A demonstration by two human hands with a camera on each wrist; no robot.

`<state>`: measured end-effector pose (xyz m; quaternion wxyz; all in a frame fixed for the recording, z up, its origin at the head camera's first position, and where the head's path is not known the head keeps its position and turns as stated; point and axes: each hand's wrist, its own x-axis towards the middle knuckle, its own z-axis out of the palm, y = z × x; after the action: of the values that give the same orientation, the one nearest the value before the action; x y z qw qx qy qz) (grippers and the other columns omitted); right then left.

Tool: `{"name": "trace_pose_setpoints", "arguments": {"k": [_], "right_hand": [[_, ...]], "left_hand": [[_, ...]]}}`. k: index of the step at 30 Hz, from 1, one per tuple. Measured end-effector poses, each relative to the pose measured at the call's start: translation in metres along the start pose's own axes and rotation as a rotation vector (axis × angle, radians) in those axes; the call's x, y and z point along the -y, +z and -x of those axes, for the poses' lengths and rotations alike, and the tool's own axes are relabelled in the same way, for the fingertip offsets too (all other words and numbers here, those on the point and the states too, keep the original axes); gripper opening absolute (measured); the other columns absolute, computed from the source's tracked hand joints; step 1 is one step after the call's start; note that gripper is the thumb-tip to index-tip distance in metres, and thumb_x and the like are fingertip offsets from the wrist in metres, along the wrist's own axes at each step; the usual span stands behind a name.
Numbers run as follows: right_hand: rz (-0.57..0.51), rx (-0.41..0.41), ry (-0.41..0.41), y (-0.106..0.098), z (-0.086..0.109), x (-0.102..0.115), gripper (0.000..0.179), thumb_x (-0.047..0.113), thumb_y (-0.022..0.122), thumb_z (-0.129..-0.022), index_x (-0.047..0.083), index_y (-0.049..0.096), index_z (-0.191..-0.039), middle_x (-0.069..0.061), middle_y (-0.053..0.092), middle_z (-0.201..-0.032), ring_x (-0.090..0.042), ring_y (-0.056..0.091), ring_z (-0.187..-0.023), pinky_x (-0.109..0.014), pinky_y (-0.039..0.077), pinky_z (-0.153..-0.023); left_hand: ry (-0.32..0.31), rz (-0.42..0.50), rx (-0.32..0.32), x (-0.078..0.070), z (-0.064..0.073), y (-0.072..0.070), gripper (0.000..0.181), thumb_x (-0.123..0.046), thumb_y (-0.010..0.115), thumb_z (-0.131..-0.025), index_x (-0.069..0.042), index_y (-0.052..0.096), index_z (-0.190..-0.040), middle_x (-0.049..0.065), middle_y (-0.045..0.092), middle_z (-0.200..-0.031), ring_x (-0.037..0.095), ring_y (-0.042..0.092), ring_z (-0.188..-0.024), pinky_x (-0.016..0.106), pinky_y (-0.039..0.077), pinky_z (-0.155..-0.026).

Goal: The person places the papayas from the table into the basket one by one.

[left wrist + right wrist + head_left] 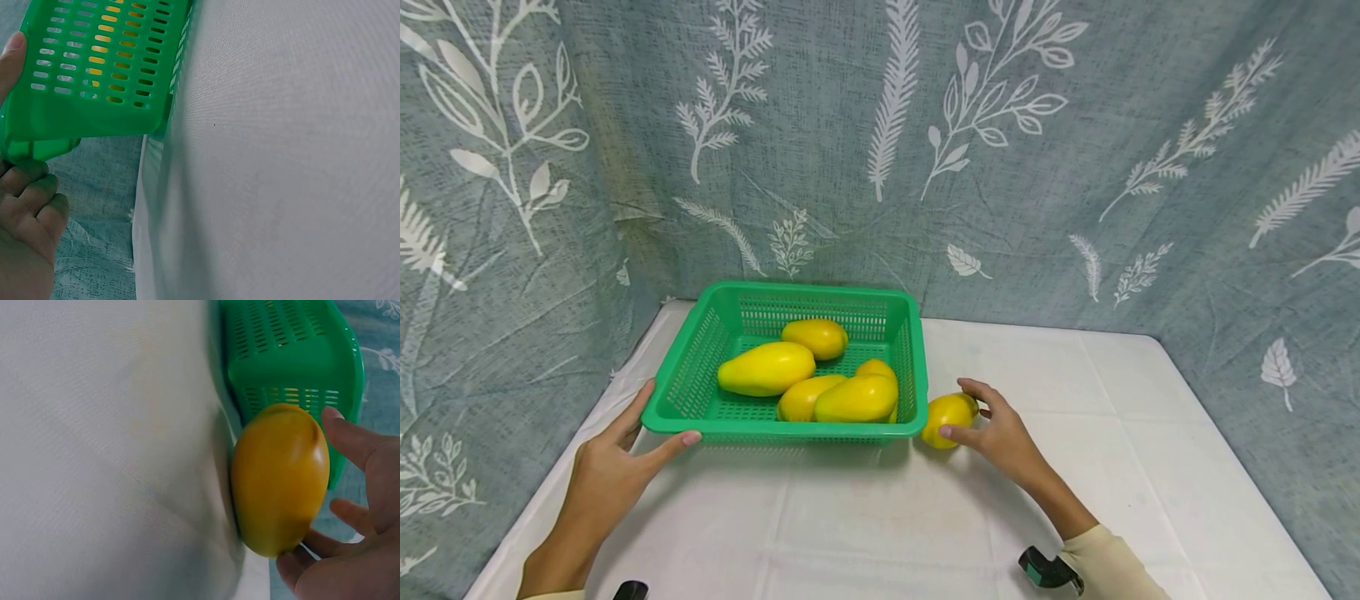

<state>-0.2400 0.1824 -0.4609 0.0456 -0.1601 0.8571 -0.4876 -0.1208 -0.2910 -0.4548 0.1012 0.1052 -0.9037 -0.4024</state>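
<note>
A green plastic basket (722, 427) with slotted walls stands on the white cloth. Inside lie several yellow papayas (767, 369), some against each other at the right front. My left hand (606, 483) grips the basket's near left corner, thumb on the front rim and fingers on the left side; the left wrist view shows the curled fingers (37, 187) below the rim. Just outside the basket's right end, another papaya (280, 481) lies on the cloth. My right hand (996, 433) holds it between thumb and fingers, the thumb toward the near side.
White cloth (1075, 400) covers the table, extending right and in front of the basket. A blue-grey curtain (835, 150) with white leaf prints hangs behind and along both sides. Dark wrist devices (1047, 568) show near both forearms.
</note>
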Motion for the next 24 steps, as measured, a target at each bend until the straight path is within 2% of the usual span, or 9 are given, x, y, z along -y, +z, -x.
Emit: {"name": "trace_pose_setpoints", "arguments": {"k": [4, 5, 6, 11, 12, 19, 24], "right_hand": [[0.024, 0.002, 0.013, 0.001, -0.001, 0.000, 0.082, 0.023, 0.088, -0.088, 0.000, 0.049, -0.156, -0.021, 0.049, -0.159, -0.039, 0.044, -0.148, -0.058, 0.039, -0.119], [0.028, 0.001, 0.022, 0.002, -0.001, 0.000, 0.082, 0.023, 0.089, -0.087, 0.000, 0.050, -0.156, -0.021, 0.048, -0.160, -0.039, 0.045, -0.147, -0.058, 0.039, -0.118], [0.031, 0.001, 0.031, 0.002, -0.001, 0.000, 0.082, 0.024, 0.089, -0.087, 0.001, 0.050, -0.155, -0.021, 0.047, -0.160, -0.040, 0.045, -0.146, -0.058, 0.040, -0.117], [0.060, 0.001, 0.070, 0.007, -0.003, -0.001, 0.082, 0.030, 0.090, -0.086, 0.006, 0.052, -0.155, -0.022, 0.045, -0.160, -0.040, 0.049, -0.139, -0.058, 0.044, -0.112], [0.064, 0.003, 0.070, 0.008, -0.004, -0.001, 0.083, 0.031, 0.091, -0.086, 0.005, 0.052, -0.154, -0.022, 0.045, -0.160, -0.040, 0.049, -0.139, -0.059, 0.044, -0.112], [0.073, 0.020, 0.072, 0.013, -0.007, 0.002, 0.084, 0.032, 0.093, -0.084, 0.005, 0.053, -0.152, -0.021, 0.045, -0.159, -0.040, 0.042, -0.147, -0.062, 0.036, -0.120], [0.109, 0.022, 0.066, 0.016, -0.009, 0.002, 0.081, 0.029, 0.094, -0.083, 0.006, 0.056, -0.150, -0.020, 0.050, -0.155, -0.038, 0.048, -0.140, -0.059, 0.040, -0.116]], "left_hand": [[-0.004, 0.014, 0.010, -0.001, 0.001, -0.001, 0.099, -0.044, 0.082, -0.094, -0.028, 0.021, -0.170, 0.024, 0.034, -0.167, 0.061, 0.046, -0.138, 0.067, 0.046, -0.100], [-0.006, 0.014, 0.010, 0.000, 0.001, -0.001, 0.099, -0.044, 0.082, -0.094, -0.028, 0.021, -0.170, 0.024, 0.034, -0.166, 0.061, 0.046, -0.138, 0.057, 0.051, -0.103], [-0.006, 0.017, 0.010, 0.000, 0.001, -0.001, 0.099, -0.044, 0.082, -0.094, -0.028, 0.021, -0.170, 0.024, 0.034, -0.166, 0.060, 0.046, -0.138, 0.057, 0.051, -0.103], [-0.026, 0.024, 0.012, -0.001, 0.000, -0.001, 0.098, -0.044, 0.082, -0.094, -0.029, 0.021, -0.170, 0.027, 0.035, -0.165, 0.060, 0.045, -0.139, 0.062, 0.048, -0.105], [-0.030, 0.027, 0.013, -0.001, 0.000, -0.001, 0.098, -0.044, 0.082, -0.094, -0.029, 0.021, -0.170, 0.028, 0.035, -0.165, 0.060, 0.045, -0.140, 0.072, 0.043, -0.101], [-0.052, 0.035, 0.031, -0.003, 0.000, -0.002, 0.099, -0.047, 0.081, -0.095, -0.029, 0.018, -0.170, 0.027, 0.032, -0.166, 0.061, 0.043, -0.141, 0.073, 0.042, -0.102], [-0.060, 0.038, 0.037, -0.004, 0.000, -0.002, 0.099, -0.047, 0.080, -0.095, -0.030, 0.017, -0.170, 0.023, 0.030, -0.169, 0.061, 0.042, -0.141, 0.072, 0.042, -0.103]]}}
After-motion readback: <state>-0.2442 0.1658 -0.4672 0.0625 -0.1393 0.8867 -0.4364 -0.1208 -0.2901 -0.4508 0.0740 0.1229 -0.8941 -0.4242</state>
